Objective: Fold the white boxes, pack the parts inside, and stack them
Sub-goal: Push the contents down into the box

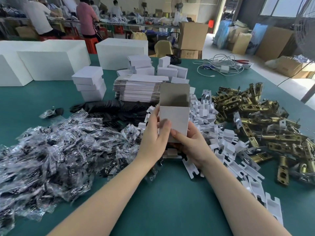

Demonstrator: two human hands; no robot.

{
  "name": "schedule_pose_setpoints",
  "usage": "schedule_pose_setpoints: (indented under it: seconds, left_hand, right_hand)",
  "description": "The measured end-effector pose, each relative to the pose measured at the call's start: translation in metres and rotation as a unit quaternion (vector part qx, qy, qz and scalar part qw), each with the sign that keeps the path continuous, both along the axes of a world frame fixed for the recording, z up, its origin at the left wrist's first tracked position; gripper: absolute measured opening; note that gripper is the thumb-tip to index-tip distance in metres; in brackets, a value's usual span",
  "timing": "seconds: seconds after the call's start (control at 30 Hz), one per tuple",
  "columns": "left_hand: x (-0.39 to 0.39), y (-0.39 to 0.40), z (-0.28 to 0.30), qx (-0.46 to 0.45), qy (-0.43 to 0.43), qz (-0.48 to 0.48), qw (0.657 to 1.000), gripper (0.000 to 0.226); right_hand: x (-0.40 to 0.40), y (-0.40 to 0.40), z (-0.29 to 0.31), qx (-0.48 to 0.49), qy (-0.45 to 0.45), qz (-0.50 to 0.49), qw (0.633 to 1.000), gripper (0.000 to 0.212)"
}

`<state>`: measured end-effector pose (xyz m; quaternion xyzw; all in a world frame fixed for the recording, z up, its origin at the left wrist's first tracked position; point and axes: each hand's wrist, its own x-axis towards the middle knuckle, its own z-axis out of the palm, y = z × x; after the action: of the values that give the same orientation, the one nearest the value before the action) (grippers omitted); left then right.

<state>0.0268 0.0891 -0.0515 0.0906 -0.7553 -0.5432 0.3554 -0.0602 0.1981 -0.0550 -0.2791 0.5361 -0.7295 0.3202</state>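
I am pinching the lower part of a small white box (174, 117) with my left hand (154, 137), thumb pressed flat on its front face and fingers wrapped behind its left side, while my right hand (190, 145) is cupping its bottom end, thumb on the front lower edge; I judge I am holding the base shut this way so the mouth is staying open upward, its top flap (174, 91) standing up, ready for parts. I am keeping it raised just above the heap of white card inserts (213, 132) near the middle of the green table (167, 201), so everything to pack is lying within reach: brass-coloured latch bolts (255, 116) piled toward the right edge, clear bagged hardware (56, 150) spreading toward the left edge, black flat pieces (109, 109) just beyond that. Behind the box, a pile of unfolded box blanks (139, 89) is waiting, with finished boxes stacked (89, 86) to its left, probably so done work is staying clear of supply. Large white cartons (49, 63) are lining the far left edge. I am finding no readable writing or brand on the box or anything near it.
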Motion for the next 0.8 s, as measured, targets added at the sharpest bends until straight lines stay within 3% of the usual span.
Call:
schedule_pose_setpoints:
  seconds: [0.17,0.23,0.37,0.43,0.5,0.63,0.8]
  left_hand:
    - [0.000,-0.005,-0.004,0.051,0.013,-0.003,0.999,0.041]
    - [0.000,-0.005,-0.005,0.072,0.029,0.005,0.997,0.036]
    - [0.001,-0.009,-0.006,0.080,0.028,0.012,0.996,0.034]
    - [0.001,-0.010,-0.007,0.062,0.010,0.012,0.998,0.034]
    - [0.001,-0.011,-0.008,0.047,-0.006,-0.005,0.999,0.036]
    - [0.000,-0.010,-0.009,-0.006,-0.015,-0.041,0.999,0.060]
    - [0.002,-0.006,-0.006,-0.042,-0.039,-0.064,0.996,0.068]
  right_hand:
    - [0.003,-0.001,0.001,0.014,0.026,-0.057,0.998,0.059]
    - [0.004,-0.002,0.002,0.054,0.100,-0.090,0.989,0.047]
    - [0.012,-0.005,0.007,0.166,0.305,-0.177,0.921,0.018]
    - [0.013,-0.003,0.008,0.208,0.376,-0.232,0.873,0.036]
    - [0.012,0.002,0.010,0.201,0.398,-0.274,0.852,0.048]
    - [0.012,0.009,0.017,0.088,0.352,-0.294,0.884,0.030]
    - [0.016,0.012,0.018,0.038,0.301,-0.290,0.908,0.035]
